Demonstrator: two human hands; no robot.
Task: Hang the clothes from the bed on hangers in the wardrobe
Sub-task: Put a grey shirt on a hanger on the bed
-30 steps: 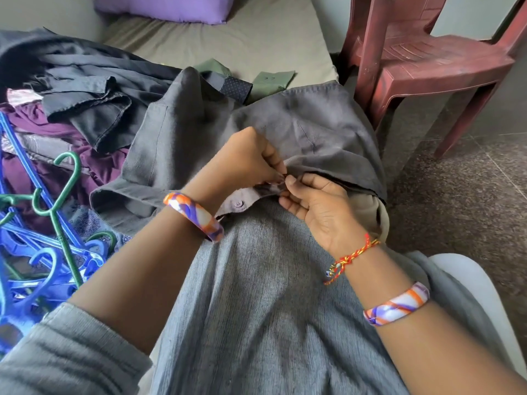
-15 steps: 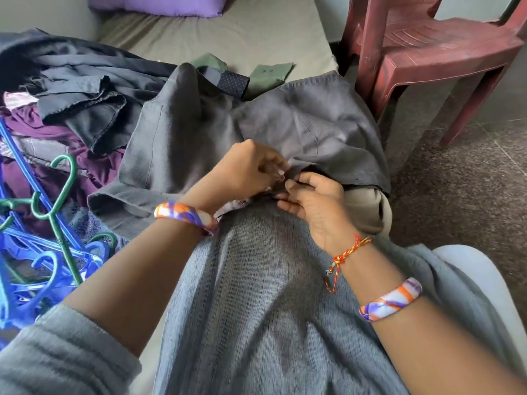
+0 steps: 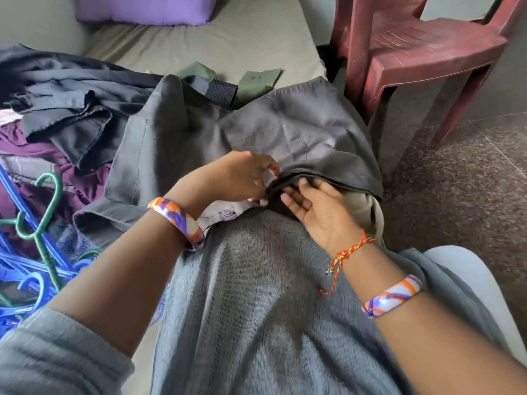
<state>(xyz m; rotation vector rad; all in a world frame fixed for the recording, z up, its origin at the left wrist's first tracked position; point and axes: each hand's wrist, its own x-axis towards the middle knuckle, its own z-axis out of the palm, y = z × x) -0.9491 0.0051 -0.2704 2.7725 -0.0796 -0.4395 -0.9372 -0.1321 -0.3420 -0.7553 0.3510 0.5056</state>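
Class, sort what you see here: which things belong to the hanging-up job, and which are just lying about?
Belong to the job:
grey shirt, pinched by left hand, right hand open beside it
clothes pile
blue hangers
green hanger

Just lying about:
purple pillow
red plastic chair

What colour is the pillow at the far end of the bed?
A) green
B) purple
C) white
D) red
B: the pillow lying at the far end of the bed is purple, beyond the grey shirt that the left hand pinches.
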